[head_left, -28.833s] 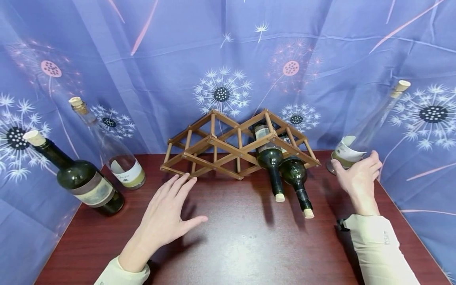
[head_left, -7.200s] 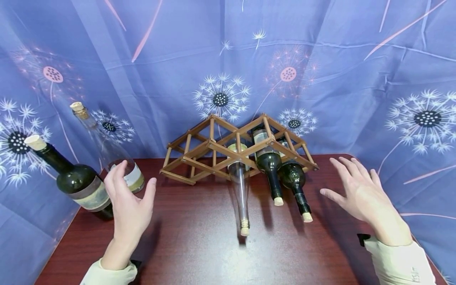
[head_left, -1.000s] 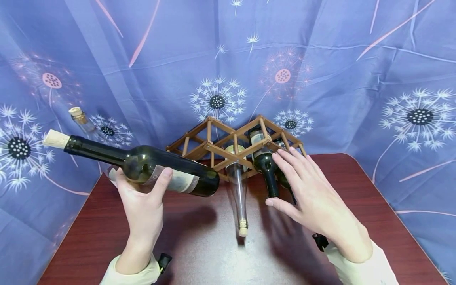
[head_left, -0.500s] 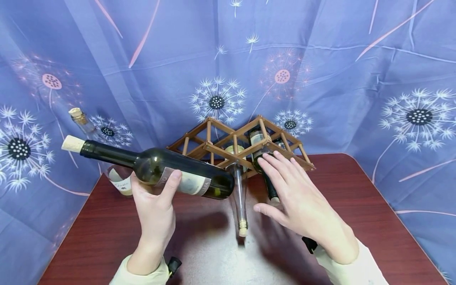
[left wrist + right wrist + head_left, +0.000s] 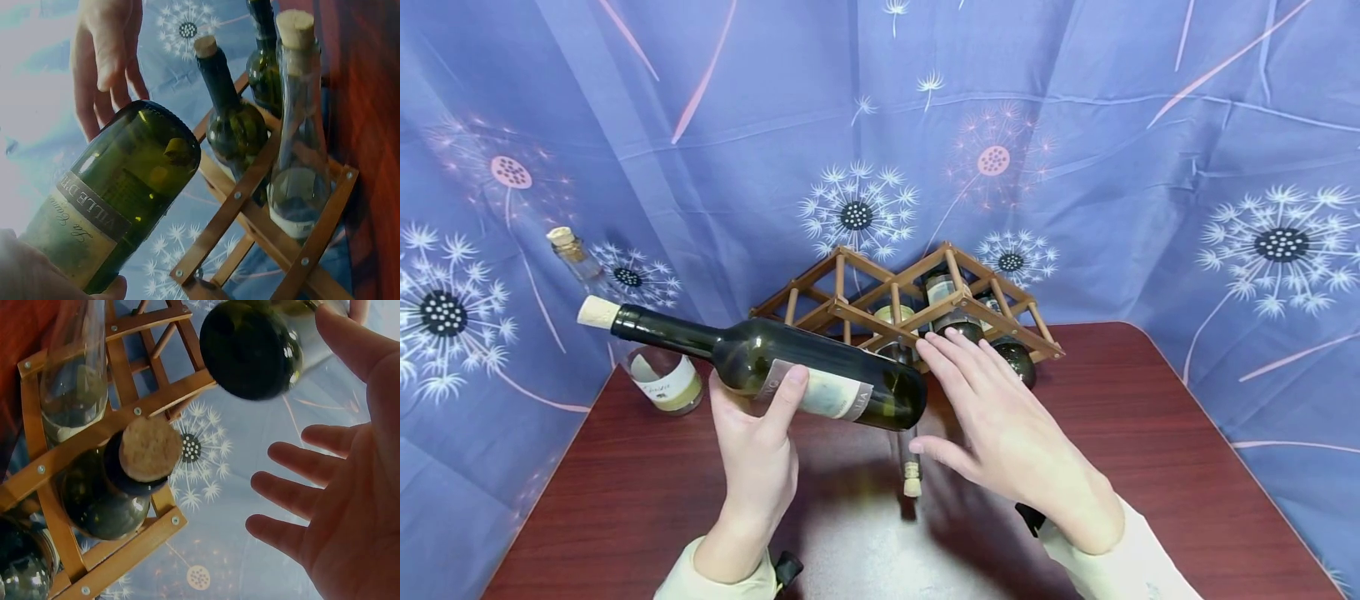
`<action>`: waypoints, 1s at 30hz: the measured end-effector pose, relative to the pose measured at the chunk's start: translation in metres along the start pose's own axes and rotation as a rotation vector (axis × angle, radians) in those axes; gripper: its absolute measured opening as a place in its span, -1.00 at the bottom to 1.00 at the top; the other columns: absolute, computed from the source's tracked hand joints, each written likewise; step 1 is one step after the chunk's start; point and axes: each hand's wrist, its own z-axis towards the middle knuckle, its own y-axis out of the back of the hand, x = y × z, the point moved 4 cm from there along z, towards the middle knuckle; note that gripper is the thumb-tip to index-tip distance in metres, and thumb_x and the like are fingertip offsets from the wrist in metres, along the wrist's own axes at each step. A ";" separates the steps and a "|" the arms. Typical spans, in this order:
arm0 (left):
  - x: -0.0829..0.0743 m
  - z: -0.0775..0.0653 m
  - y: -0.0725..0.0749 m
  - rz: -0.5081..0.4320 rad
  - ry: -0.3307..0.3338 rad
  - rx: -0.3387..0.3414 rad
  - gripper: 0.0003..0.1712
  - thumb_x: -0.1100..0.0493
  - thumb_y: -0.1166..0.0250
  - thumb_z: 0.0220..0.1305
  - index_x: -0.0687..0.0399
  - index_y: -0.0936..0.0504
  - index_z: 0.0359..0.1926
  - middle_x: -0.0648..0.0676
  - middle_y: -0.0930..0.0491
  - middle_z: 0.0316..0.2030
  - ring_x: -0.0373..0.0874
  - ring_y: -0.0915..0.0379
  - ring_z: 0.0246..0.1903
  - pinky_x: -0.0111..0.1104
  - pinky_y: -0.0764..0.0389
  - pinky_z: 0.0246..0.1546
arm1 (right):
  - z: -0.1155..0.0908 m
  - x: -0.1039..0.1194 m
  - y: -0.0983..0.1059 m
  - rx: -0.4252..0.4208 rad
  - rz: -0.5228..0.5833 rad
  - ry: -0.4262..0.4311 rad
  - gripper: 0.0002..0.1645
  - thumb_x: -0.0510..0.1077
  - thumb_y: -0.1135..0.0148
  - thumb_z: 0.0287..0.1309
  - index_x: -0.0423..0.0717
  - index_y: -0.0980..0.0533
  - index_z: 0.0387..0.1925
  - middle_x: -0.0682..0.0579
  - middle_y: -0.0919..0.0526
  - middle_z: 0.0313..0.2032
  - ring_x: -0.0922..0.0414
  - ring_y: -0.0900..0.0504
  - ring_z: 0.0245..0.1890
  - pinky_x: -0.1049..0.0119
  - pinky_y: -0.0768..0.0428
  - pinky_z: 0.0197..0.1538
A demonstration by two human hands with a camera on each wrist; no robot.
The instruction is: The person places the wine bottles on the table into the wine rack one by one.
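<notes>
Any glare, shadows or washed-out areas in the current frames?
Head: whitish glare on the table at bottom middle, soft dark shadows near it. Left wrist: left edge washed out, haze over the left hand. Right wrist: dimmer than the head view, with small white glints on the held bottle.

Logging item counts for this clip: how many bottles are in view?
5: a green bottle in the left hand; a clear bottle standing at far left; a second clear bottle and two other green bottles in the rack. More could be hidden.
</notes>
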 end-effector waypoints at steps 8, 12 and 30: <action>0.009 -0.009 -0.007 -0.068 0.041 0.033 -0.35 0.56 -0.28 0.18 0.22 -0.28 0.25 0.17 -0.50 -0.04 -0.06 -0.48 -0.09 -0.33 -0.56 -0.05 | 0.005 0.007 -0.004 -0.053 0.059 0.026 0.16 0.38 -0.29 0.13 -0.17 -0.11 0.53 -0.09 -0.22 0.45 -0.02 -0.17 0.45 0.03 -0.03 0.46; 0.011 -0.012 -0.009 -0.083 0.051 0.040 -0.34 0.54 -0.28 0.19 0.21 -0.27 0.27 0.15 -0.50 -0.03 -0.07 -0.49 -0.07 -0.32 -0.56 -0.04 | 0.006 0.010 -0.006 -0.078 0.091 0.034 0.14 0.34 -0.32 0.11 -0.19 -0.15 0.51 -0.11 -0.29 0.41 -0.03 -0.24 0.41 0.06 -0.12 0.43; 0.020 -0.026 -0.015 -0.058 0.083 0.068 -0.32 0.52 -0.26 0.22 0.17 -0.23 0.30 0.15 -0.48 0.04 -0.02 -0.45 0.03 -0.26 -0.52 0.05 | 0.009 0.012 -0.021 -0.034 0.134 -0.020 0.12 0.31 -0.36 0.10 -0.13 -0.14 0.50 -0.02 -0.40 0.31 0.06 -0.38 0.29 0.14 -0.33 0.31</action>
